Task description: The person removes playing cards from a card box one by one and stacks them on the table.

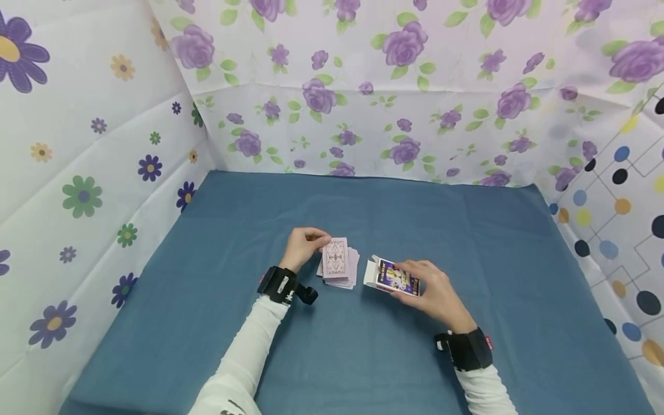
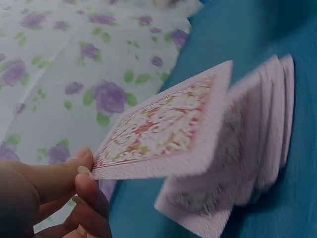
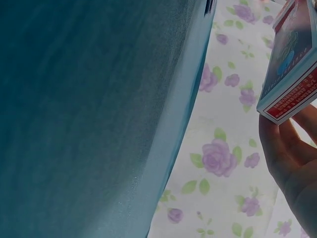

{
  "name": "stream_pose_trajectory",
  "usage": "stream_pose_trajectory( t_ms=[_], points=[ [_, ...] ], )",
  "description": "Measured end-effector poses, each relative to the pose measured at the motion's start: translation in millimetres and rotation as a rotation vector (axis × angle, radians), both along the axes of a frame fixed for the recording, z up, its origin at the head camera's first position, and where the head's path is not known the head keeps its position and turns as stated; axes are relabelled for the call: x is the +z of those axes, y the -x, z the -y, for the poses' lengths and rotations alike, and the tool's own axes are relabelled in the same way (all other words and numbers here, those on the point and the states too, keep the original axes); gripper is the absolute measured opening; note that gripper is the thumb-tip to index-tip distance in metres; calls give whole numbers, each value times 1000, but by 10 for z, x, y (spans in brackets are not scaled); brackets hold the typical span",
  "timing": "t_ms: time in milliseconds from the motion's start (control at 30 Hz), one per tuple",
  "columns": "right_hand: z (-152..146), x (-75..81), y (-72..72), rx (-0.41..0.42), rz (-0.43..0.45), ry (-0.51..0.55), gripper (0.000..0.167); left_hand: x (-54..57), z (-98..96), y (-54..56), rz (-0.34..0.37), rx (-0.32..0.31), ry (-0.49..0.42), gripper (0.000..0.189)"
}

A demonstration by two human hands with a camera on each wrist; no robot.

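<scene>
Between thumb and fingers my left hand pinches the corner of a patterned playing card, perhaps with others under it. In the left wrist view it hangs tilted above a loose pile of playing cards, backs up, edges uneven. To the right, my right hand grips a card box by its sides. The box has a dark printed front, and its white flap stands open toward the pile. In the right wrist view, the printed end of the box shows above the fingers.
A blue cloth covers the table. Flowered white sheets rise behind its far edge and along the left, and a dotted sheet stands at the right. Each wrist wears a black strap with a small camera.
</scene>
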State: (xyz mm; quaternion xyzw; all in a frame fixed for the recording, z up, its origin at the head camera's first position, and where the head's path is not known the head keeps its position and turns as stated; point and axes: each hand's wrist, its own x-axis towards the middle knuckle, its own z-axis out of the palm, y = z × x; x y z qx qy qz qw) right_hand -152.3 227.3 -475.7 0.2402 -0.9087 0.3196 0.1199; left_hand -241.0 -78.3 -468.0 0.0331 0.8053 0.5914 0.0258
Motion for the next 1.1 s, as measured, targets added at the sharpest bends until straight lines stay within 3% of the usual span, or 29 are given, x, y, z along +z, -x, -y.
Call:
stream_pose_trajectory(
  t_ms=[133, 300, 633, 867, 967, 1100],
  points=[
    [-4, -18, -3, 7, -2, 1, 54, -108, -18, 91, 28, -9, 158, 15],
    [1, -18, -16, -4, 25, -2, 54, -173, -90, 120, 25, 17, 260, 13],
    [-16, -11, 4, 4, 12, -2, 54, -248, -150, 117, 28, 73, 314, 9],
    [-27, 12, 40, 9, 5, 0, 55, -179, -168, 75, -36, 63, 307, 11],
    [-25, 21, 42, 6, 6, -7, 54, -66, -244, -40, -102, -4, 244, 13],
    [-15, 30, 15, 10, -4, -25, 54, 132, -430, -325, -171, -235, 187, 12]
  ],
)
